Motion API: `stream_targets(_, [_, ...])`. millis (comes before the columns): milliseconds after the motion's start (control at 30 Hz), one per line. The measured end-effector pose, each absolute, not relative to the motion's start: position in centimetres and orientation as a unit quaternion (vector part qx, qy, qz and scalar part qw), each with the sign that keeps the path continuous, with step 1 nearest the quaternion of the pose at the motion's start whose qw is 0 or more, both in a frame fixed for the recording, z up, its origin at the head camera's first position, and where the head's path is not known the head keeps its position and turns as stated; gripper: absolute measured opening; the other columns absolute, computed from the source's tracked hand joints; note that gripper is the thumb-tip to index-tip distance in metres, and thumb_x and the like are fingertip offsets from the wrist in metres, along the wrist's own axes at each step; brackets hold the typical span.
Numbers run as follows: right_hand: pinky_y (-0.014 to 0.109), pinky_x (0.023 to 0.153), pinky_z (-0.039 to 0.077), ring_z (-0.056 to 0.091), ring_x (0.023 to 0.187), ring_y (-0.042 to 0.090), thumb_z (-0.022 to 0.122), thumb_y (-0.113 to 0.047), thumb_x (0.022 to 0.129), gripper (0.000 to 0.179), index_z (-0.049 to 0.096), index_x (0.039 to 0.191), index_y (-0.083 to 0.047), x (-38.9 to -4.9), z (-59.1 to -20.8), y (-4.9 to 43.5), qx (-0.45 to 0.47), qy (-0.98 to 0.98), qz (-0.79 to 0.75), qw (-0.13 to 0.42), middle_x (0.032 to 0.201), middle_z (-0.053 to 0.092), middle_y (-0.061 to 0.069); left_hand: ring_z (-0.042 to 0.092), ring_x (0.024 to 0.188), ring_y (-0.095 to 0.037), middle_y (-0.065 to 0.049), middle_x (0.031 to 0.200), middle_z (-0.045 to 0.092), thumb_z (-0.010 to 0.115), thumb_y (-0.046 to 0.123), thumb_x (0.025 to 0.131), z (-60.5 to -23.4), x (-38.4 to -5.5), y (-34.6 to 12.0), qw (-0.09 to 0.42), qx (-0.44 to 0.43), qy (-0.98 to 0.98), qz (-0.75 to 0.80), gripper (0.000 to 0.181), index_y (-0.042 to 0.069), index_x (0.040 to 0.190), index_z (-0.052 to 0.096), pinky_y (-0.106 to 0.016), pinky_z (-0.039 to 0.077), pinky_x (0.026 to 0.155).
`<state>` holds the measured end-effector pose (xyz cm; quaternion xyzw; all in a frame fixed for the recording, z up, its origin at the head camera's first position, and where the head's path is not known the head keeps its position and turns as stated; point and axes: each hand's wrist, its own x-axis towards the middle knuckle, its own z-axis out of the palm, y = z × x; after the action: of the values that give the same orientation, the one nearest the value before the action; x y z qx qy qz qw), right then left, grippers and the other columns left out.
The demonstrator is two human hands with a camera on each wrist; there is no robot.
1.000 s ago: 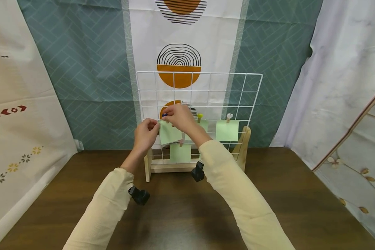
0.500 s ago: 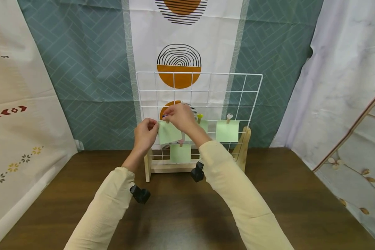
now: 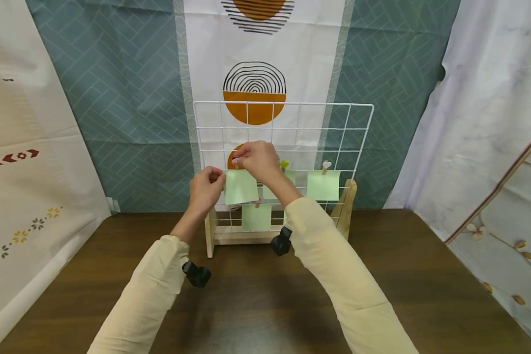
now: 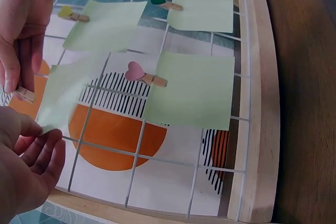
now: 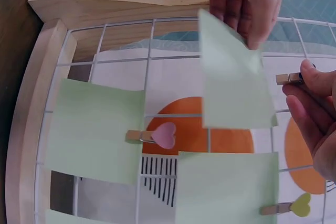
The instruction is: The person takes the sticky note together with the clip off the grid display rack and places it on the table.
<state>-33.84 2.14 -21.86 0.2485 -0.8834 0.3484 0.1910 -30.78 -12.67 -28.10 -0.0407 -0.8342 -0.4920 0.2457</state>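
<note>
Standing near the far edge of the table [image 3: 248, 300], the grid [image 3: 272, 129] is fronted near its left edge by the left hand [image 3: 204, 189] and right hand [image 3: 260, 160], by whose pinched fingers a note [image 3: 241, 188] is held at its upper-left corner, seemingly for steadiness, and a clip [image 5: 285, 79] just above.

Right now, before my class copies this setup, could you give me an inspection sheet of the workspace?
Surface: dark brown wooden tabletop.
Job's things: white wire grid on a wooden stand; four clipped pale green notes; a fifth note with no clip seen on it.
Clutter: nothing seen.
Grippers: left hand pinches the fifth note; right hand holds a clothespin apart from it.
Cables: nothing seen.
Surroundings: patterned hangings behind and at both sides.
</note>
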Motion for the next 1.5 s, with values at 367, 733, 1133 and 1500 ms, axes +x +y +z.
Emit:
stream_targets(367, [0.024, 0.070, 0.052, 0.068, 0.089, 0.015, 0.073, -0.012, 0.087, 0.016, 0.073, 0.101, -0.004, -33.0, -21.7, 3.4, 0.249, -0.849, 0.436, 0.162, 0.096, 0.073, 0.005, 0.058, 0.082, -0.030, -0.021, 0.092, 0.066, 0.056, 0.011, 0.095, -28.1, -30.3, -13.1, 0.244, -0.055, -0.836, -0.488, 0.021, -0.007, 0.102, 0.063, -0.031, 0.044, 0.068])
stream_targets(733, [0.027, 0.076, 0.053, 0.069, 0.092, 0.020, 0.072, -0.012, 0.087, 0.023, 0.072, 0.107, -0.001, -32.0, -22.5, 5.5, 0.267, -0.849, 0.421, 0.176, 0.105, 0.071, 0.010, 0.056, 0.079, -0.026, -0.021, 0.093, 0.065, 0.057, 0.010, 0.095, -28.2, -29.3, -13.7, 0.226, -0.057, -0.825, -0.514, 0.019, -0.007, 0.102, 0.063, -0.023, 0.046, 0.066])
stream_targets(1133, [0.032, 0.062, 0.052, 0.070, 0.073, 0.023, 0.069, -0.011, 0.089, 0.026, 0.071, 0.114, -0.003, -31.3, -25.0, 8.8, 0.265, -0.866, 0.402, 0.132, 0.115, 0.067, 0.011, 0.055, 0.081, -0.022, -0.020, 0.095, 0.063, 0.056, 0.009, 0.095, -29.9, -27.7, -15.2, 0.167, -0.068, -0.818, -0.546, 0.020, -0.009, 0.104, 0.061, -0.023, 0.050, 0.069])
stream_targets(1500, [0.034, 0.065, 0.054, 0.069, 0.076, 0.032, 0.066, -0.014, 0.092, 0.024, 0.070, 0.112, -0.002, -30.3, -27.2, 12.3, 0.243, -0.872, 0.414, 0.097, 0.103, 0.070, 0.012, 0.054, 0.088, -0.026, -0.019, 0.100, 0.061, 0.056, 0.010, 0.097, -31.2, -26.5, -16.8, 0.133, -0.041, -0.816, -0.561, 0.023, -0.009, 0.108, 0.059, -0.023, 0.050, 0.067])
